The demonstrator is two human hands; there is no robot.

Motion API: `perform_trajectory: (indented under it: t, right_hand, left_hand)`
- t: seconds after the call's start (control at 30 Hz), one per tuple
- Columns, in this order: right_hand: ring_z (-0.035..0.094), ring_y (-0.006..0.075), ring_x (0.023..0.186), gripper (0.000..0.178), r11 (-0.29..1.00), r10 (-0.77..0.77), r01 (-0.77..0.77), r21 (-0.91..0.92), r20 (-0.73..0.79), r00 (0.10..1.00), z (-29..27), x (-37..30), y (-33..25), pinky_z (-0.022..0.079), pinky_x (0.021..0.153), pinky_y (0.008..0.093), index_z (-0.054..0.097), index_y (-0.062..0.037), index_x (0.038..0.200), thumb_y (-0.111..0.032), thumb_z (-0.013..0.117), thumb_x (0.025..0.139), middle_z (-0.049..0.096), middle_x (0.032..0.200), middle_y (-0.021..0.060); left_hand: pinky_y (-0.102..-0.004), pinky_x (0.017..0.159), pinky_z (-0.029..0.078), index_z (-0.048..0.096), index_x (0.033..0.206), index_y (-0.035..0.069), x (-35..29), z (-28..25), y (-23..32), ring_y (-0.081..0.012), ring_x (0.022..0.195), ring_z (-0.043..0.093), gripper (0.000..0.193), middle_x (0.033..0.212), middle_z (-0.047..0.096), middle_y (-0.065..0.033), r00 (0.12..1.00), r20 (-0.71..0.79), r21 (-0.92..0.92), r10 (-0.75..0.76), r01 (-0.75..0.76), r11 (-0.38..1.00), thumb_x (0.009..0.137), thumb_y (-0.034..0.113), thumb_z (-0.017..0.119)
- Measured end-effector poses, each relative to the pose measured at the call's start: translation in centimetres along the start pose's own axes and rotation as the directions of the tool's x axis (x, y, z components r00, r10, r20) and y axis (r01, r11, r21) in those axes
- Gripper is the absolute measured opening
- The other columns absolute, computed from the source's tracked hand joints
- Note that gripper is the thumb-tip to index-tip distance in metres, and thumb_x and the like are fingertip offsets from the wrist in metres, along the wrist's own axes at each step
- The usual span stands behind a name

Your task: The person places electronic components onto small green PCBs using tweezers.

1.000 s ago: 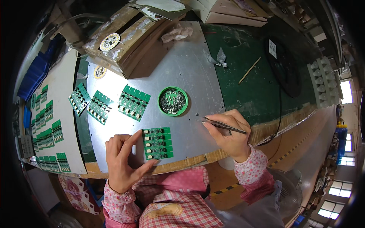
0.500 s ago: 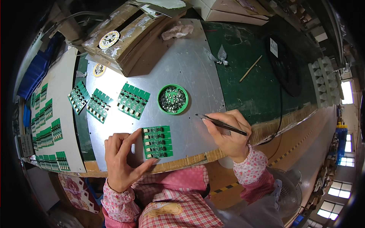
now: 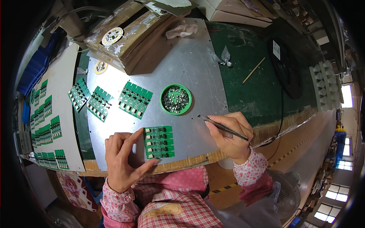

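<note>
A green circuit board panel [image 3: 159, 142] with rows of small white and black parts lies near the front edge of the metal sheet. My left hand [image 3: 123, 157] holds it at the left side, index fingertip at the upper left corner and thumb at the lower edge. My right hand [image 3: 234, 138] is closed round dark tweezers [image 3: 224, 127], which point left over the bare metal. A tiny dark piece appears at their tips, too small to name. Beyond them stands a round green dish [image 3: 189, 108] full of small black and white components [image 3: 175, 100].
Several more board panels [image 3: 135, 99] lie at the left on the metal sheet and on a pale board [image 3: 70, 133]. A cardboard box [image 3: 140, 53] stands at the back. On the green mat are a thin stick [image 3: 253, 71] and a black reel [image 3: 291, 76].
The tweezer tips have come onto the spot where a small dark piece lay on the metal. The view has shifted slightly. My left hand stays at the board panel.
</note>
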State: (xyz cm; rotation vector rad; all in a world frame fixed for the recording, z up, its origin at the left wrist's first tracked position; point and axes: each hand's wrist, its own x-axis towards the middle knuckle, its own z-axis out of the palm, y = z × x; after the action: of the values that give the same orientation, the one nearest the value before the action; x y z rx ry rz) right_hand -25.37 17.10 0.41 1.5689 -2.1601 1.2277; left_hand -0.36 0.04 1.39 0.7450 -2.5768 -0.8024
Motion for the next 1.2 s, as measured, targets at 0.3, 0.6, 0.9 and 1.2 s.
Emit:
perform_trajectory:
  t: [0.3,0.6,0.9,1.2]
  right_hand:
    - [0.065,0.0159,0.069,0.024,0.999,-0.040,0.041,-0.010,0.027,0.999,0.0,0.1,0.0,0.052,0.057,0.0287,0.077,-0.0068,0.097,-0.004,0.089,0.077,0.068,0.080,0.0033]
    - [0.065,0.0159,0.073,0.028,0.992,-0.127,0.125,0.030,0.061,0.990,-0.3,-0.2,-0.1,0.053,0.059,0.0280,0.076,-0.0073,0.099,-0.003,0.089,0.075,0.072,0.087,0.0010]
    - [0.066,0.0144,0.074,0.029,0.979,-0.198,0.190,0.070,0.117,0.973,-0.4,-0.1,-0.2,0.056,0.059,0.0267,0.076,-0.0092,0.099,-0.008,0.091,0.074,0.073,0.084,-0.0014]
    - [0.067,0.0156,0.074,0.031,0.984,-0.169,0.155,0.088,0.187,0.968,-0.2,-0.6,-0.3,0.056,0.060,0.0264,0.076,-0.0081,0.100,-0.006,0.090,0.074,0.074,0.083,-0.0001]
  left_hand:
    - [-0.0390,0.085,0.041,0.069,0.134,0.008,0.0,0.0,0.0,-0.0249,0.093,0.053,0.082,0.099,0.060,-0.0065,1.000,0.005,-0.003,0.012,-0.012,1.000,0.061,0.032,0.096]
    - [-0.0380,0.088,0.042,0.068,0.133,0.003,0.1,0.0,-0.1,-0.0249,0.093,0.054,0.083,0.100,0.061,-0.0083,1.000,0.023,0.008,0.004,-0.004,1.000,0.061,0.033,0.096]
    - [-0.0378,0.083,0.039,0.069,0.133,0.009,0.2,-0.1,0.0,-0.0235,0.090,0.052,0.080,0.099,0.058,-0.0056,0.999,-0.020,-0.012,0.030,-0.030,0.999,0.062,0.033,0.096]
    - [-0.0377,0.083,0.040,0.068,0.135,0.009,-0.4,-0.1,-0.1,-0.0246,0.091,0.053,0.079,0.101,0.059,-0.0064,1.000,-0.003,-0.015,0.018,-0.018,1.000,0.065,0.033,0.094]
